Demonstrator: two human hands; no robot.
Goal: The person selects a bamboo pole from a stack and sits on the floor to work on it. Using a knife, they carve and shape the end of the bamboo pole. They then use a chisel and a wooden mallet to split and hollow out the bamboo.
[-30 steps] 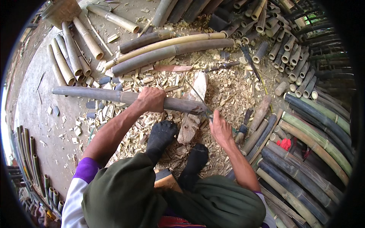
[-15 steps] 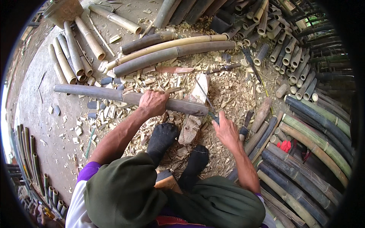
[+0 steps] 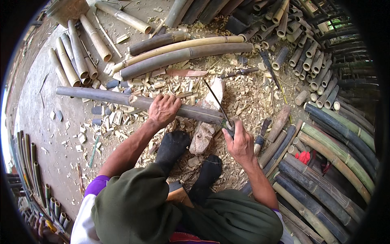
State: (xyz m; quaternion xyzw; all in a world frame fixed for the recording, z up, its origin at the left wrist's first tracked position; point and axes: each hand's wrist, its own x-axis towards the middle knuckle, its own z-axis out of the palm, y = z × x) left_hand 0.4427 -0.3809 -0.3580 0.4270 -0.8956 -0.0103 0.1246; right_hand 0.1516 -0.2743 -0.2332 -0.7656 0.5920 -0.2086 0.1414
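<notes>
A dark bamboo pole (image 3: 101, 94) lies across in front of me, its right end over a pale wooden block (image 3: 203, 138). My left hand (image 3: 164, 110) is closed over the pole, right of its middle, fingers wrapped across the top. My right hand (image 3: 240, 143) grips the handle of a thin saw-like blade (image 3: 215, 96), seen nearly edge-on; its teeth cannot be made out. The blade slants away to the upper left, across the pole's right end. Whether it touches the bamboo is hard to tell. My dark-covered feet (image 3: 174, 148) stand either side of the block's near end.
Wood chips (image 3: 118, 118) cover the ground around the block. Beyond the pole lie longer bamboo lengths (image 3: 187, 55) and a flat reddish-brown blade (image 3: 187, 73). Bamboo is stacked on the right (image 3: 321, 183). A dark-handled tool (image 3: 262, 136) lies near my right hand.
The blade's handle has turned in my right hand, and its tip has swung a little left and away from me. The right hand has shifted slightly; the left hand still holds the pole.
</notes>
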